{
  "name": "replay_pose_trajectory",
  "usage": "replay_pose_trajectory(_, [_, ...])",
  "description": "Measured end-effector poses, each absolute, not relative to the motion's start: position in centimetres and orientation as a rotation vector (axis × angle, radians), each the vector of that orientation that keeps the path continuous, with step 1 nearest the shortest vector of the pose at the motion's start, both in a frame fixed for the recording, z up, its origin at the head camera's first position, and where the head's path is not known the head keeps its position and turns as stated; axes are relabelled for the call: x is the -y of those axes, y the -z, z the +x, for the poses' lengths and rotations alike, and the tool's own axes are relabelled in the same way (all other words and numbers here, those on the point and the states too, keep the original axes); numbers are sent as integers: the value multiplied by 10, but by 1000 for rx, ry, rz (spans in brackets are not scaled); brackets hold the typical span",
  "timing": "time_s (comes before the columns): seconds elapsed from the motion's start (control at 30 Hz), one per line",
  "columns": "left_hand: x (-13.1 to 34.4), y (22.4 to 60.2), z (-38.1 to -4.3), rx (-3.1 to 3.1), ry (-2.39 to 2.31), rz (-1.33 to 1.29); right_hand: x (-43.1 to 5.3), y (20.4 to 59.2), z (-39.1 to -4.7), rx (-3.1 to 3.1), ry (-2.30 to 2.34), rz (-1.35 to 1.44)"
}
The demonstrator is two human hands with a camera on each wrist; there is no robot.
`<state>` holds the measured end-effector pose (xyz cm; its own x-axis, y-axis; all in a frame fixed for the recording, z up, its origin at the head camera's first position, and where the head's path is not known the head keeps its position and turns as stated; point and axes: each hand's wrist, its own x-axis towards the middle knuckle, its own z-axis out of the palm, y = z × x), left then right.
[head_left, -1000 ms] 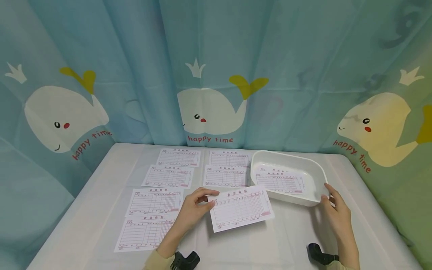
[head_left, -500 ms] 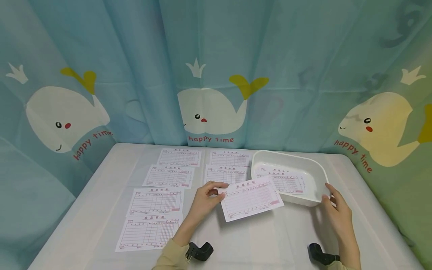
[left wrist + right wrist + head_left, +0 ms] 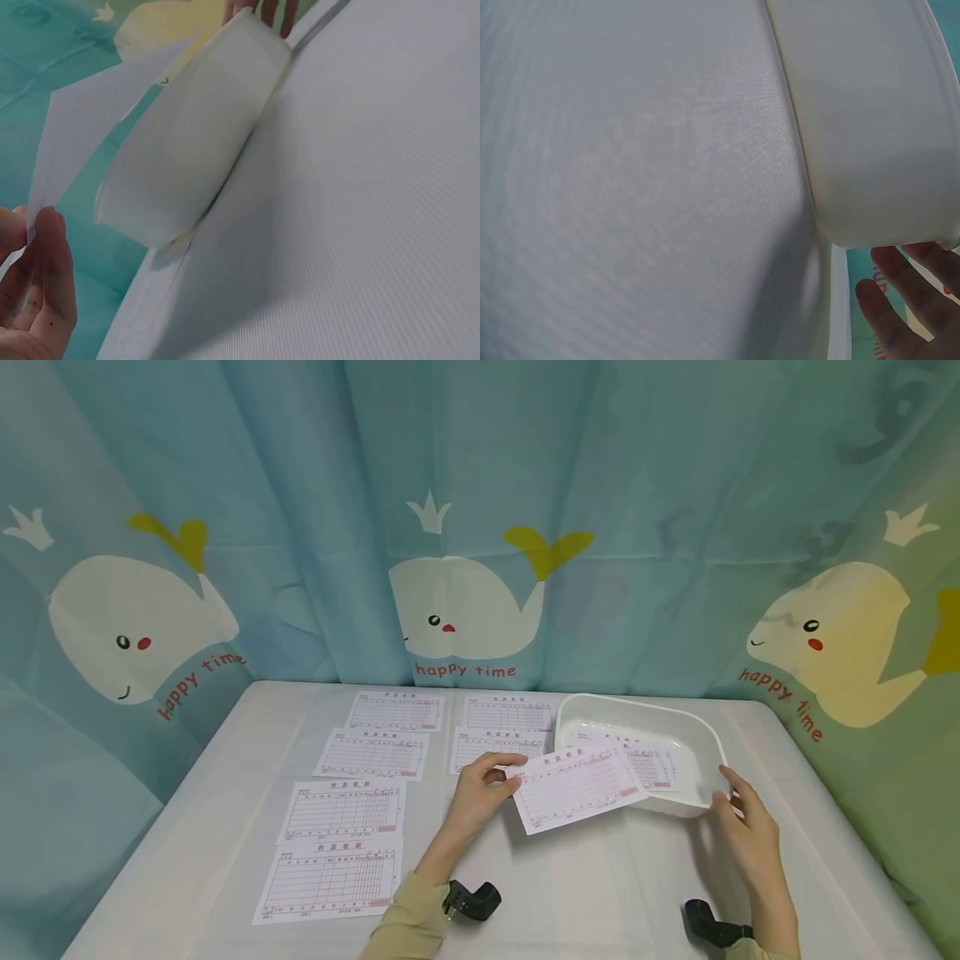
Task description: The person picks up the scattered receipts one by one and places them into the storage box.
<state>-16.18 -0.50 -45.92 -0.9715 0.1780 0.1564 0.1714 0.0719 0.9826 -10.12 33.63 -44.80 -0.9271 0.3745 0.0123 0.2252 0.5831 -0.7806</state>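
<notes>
My left hand [image 3: 480, 789] pinches a receipt slip [image 3: 577, 787] by its left edge, between thumb and fingers. The slip is tilted above the table, its right part overlapping the near rim of a white plastic tray [image 3: 701, 752] in the head view. In the left wrist view the slip's blank back [image 3: 82, 124] shows beside the tray's outer wall [image 3: 180, 142]. My right hand [image 3: 750, 827] holds the tray at its near right corner; in the right wrist view the fingers [image 3: 904, 281] meet the tray's end wall. Printed receipt slips [image 3: 663, 768] lie inside the tray, partly hidden by the held one.
Several more receipt slips [image 3: 341, 810] lie in two columns on the white-covered table [image 3: 585, 902], left of the tray. One column's slips [image 3: 506, 714] sit right beside the tray. A blue curtain [image 3: 315, 568] with whale prints stands behind the table.
My left hand has carried the receipt slip right and away from me, up to the tray's near rim. My right hand has stayed at the tray's corner.
</notes>
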Motion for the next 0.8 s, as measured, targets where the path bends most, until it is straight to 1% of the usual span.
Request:
replay_pose_trajectory(0.5, [-26, 454, -185, -2263, -2109, 284, -336, 448, -102, 2627, -1282, -486])
replay_pose_trajectory(0.8, [-46, 443, -197, -2343, -2033, 351, -337, 449, -101, 2634, -1252, -507])
